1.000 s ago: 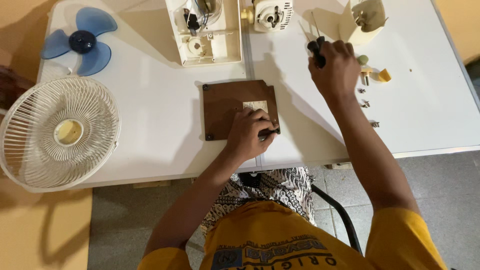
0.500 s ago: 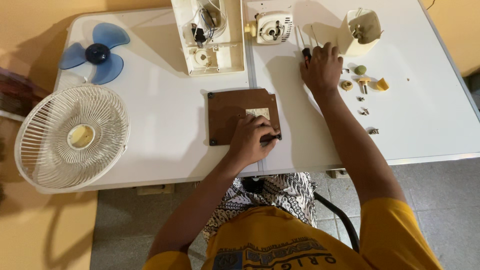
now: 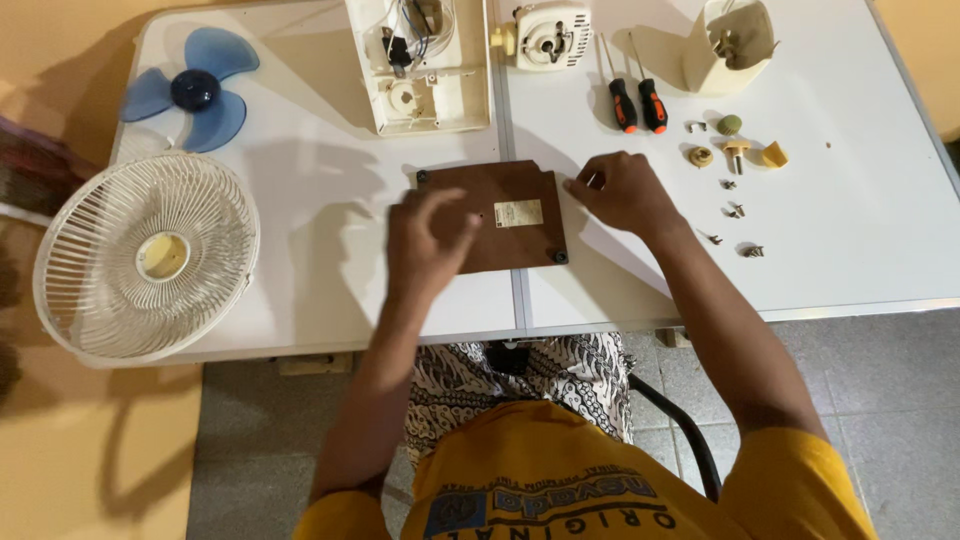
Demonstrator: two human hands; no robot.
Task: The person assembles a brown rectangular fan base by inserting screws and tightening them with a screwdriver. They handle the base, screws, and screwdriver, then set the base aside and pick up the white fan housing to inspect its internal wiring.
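A brown square base plate with a small pale label lies flat on the white table in front of me. My left hand hovers blurred over the plate's left part, fingers spread, holding nothing. My right hand rests at the plate's right edge, fingertips touching it. Two screwdrivers with black and orange handles lie side by side beyond my right hand.
A white fan grille and a blue fan blade lie at the left. An open white fan housing, a motor and a cream cover stand at the back. Small screws and knobs are scattered at the right.
My right hand has put the screwdrivers down and come back to the plate's right edge. My left hand has left the plate's lower right corner and moved left.
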